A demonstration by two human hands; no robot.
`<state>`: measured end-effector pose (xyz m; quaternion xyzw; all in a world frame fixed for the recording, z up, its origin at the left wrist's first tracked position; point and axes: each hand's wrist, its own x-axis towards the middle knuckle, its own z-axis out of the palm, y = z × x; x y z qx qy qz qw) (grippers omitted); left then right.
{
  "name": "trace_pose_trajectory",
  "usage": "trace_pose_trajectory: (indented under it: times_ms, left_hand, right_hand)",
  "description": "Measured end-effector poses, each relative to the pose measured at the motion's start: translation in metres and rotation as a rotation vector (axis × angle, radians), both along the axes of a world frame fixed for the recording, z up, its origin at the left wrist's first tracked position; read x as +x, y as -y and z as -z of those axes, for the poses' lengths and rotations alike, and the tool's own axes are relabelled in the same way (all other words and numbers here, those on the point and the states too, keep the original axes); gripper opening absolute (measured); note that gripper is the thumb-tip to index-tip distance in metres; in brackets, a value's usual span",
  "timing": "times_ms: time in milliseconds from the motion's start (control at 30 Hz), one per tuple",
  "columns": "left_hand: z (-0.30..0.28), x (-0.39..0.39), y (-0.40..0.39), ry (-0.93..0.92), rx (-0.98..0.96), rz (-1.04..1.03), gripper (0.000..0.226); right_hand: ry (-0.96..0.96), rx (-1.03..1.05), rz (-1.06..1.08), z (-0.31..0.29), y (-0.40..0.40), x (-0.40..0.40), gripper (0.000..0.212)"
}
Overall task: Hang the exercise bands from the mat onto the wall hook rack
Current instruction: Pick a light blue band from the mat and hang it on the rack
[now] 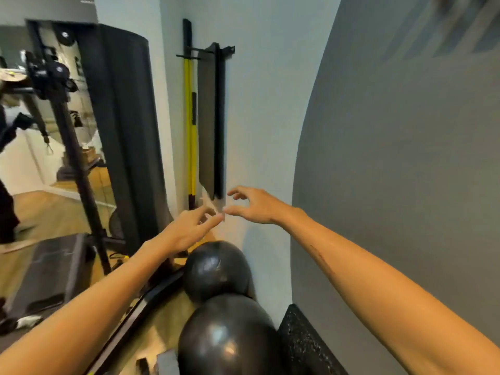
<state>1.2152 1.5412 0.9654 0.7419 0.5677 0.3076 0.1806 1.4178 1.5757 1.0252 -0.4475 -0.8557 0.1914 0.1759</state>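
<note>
Head cam, going left to right: the yellow band (pixel 190 136) hangs off the wall hook rack (pixel 205 51), and just beside it a wide dark band (pixel 211 117) hangs from the same rack, flat against the pale wall (pixel 259 104).

These look like light, floppy rubber: stretchy, a bit grippy, nothing fragile. I'd pinch the lower loop end or take the top near the hook, since the middle just sags.

The left hand (pixel 189 226) reaches up, fingers extended toward the dark band's bottom end. It's blurry there, so I can't tell if it's gripping anything.

The right hand (pixel 257 205) comes in from the other side with fingers loosely spread and thumb and forefinger nearly pinching at the same spot; contact is unclear. Both forearms are stretched out over two black balls (pixel 216 269) on the floor.
</note>
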Motion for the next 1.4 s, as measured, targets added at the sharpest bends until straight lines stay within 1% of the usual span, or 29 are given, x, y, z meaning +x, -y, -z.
trace_pose_trajectory:
  times_ms: [133,233,267,367,500,633,733,833,933,1033,1067,1133,1167,1233,1267,1400]
  left_hand:
    - [0.059,-0.076,0.060,-0.011,-0.133,-0.225,0.074]
    - [0.100,-0.129,0.110,-0.138,-0.238,-0.348,0.058]
    - [0.112,-0.144,0.127,-0.174,-0.282,-0.373,0.057]
    - [0.139,-0.178,0.176,-0.201,-0.391,-0.435,0.062]
    - [0.154,-0.207,0.244,-0.144,-0.465,-0.601,0.053]
    - [0.176,-0.228,0.325,-0.034,-0.525,-0.826,0.051]
    - [0.195,-0.233,0.391,0.089,-0.551,-0.983,0.054]
    - [0.210,-0.231,0.463,0.199,-0.592,-1.121,0.059]
    - [0.214,-0.225,0.531,0.302,-0.561,-1.296,0.057]
    - [0.214,-0.214,0.596,0.372,-0.553,-1.404,0.066]
    - [0.210,-0.210,0.615,0.381,-0.546,-1.435,0.065]
    - [0.203,-0.204,0.652,0.436,-0.514,-1.523,0.053]
    - [0.201,-0.200,0.669,0.470,-0.493,-1.555,0.053]
    - [0.197,-0.194,0.704,0.495,-0.457,-1.619,0.064]
    - [0.196,-0.190,0.721,0.492,-0.449,-1.657,0.065]
    - [0.195,-0.168,0.773,0.559,-0.402,-1.790,0.052]
  right_hand:
    - [0.094,-0.096,-0.162,0.049,0.015,-0.074,0.058]
    - [0.190,-0.162,-0.288,0.083,0.029,-0.134,0.065]
    - [0.222,-0.178,-0.343,0.092,0.036,-0.155,0.068]
    - [0.311,-0.239,-0.531,0.118,0.062,-0.218,0.073]
    - [0.380,-0.245,-0.803,0.158,0.111,-0.299,0.070]
    - [0.477,-0.229,-1.066,0.198,0.173,-0.359,0.066]
    - [0.527,-0.269,-1.228,0.220,0.224,-0.395,0.067]
    - [0.610,-0.217,-1.373,0.236,0.290,-0.423,0.071]
    - [0.599,-0.187,-1.466,0.248,0.357,-0.446,0.076]
    - [0.632,-0.158,-1.599,0.250,0.424,-0.454,0.078]
    - [0.642,-0.154,-1.635,0.249,0.445,-0.457,0.078]
    - [0.652,-0.150,-1.689,0.247,0.484,-0.464,0.077]
    - [0.661,-0.141,-1.717,0.247,0.503,-0.466,0.080]
    - [0.688,-0.091,-1.781,0.248,0.540,-0.472,0.085]
    - [0.701,-0.073,-1.805,0.247,0.558,-0.475,0.085]
    - [0.722,-0.009,-1.926,0.245,0.621,-0.485,0.085]
